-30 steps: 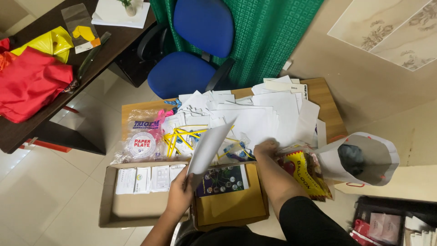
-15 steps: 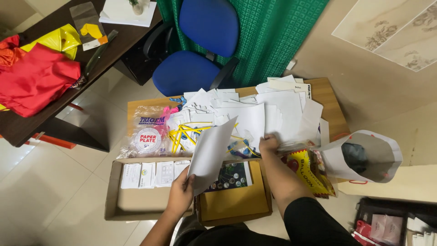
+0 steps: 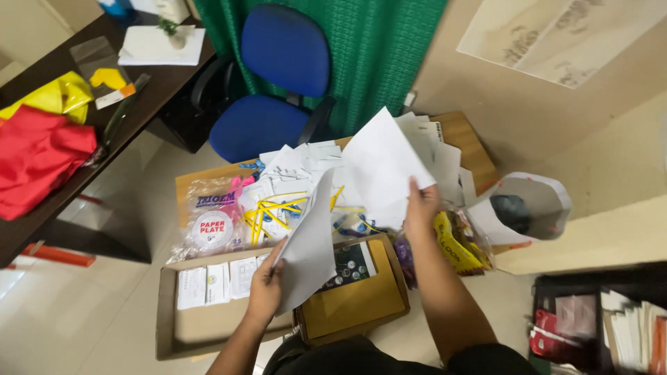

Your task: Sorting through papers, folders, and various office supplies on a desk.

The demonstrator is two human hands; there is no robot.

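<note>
The right hand (image 3: 420, 205) has lifted a white sheet (image 3: 379, 167) — off the pile.

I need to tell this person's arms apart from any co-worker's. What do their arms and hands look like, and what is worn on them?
Both forearms are bare to the elbow, with no gloves, and no watch or rings that I can make out on the left hand or right hand. Dark clothing shows only at the bottom edge of the view.

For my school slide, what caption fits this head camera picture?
Left hand and right hand each lift a white paper sheet above a cluttered low table.
</note>
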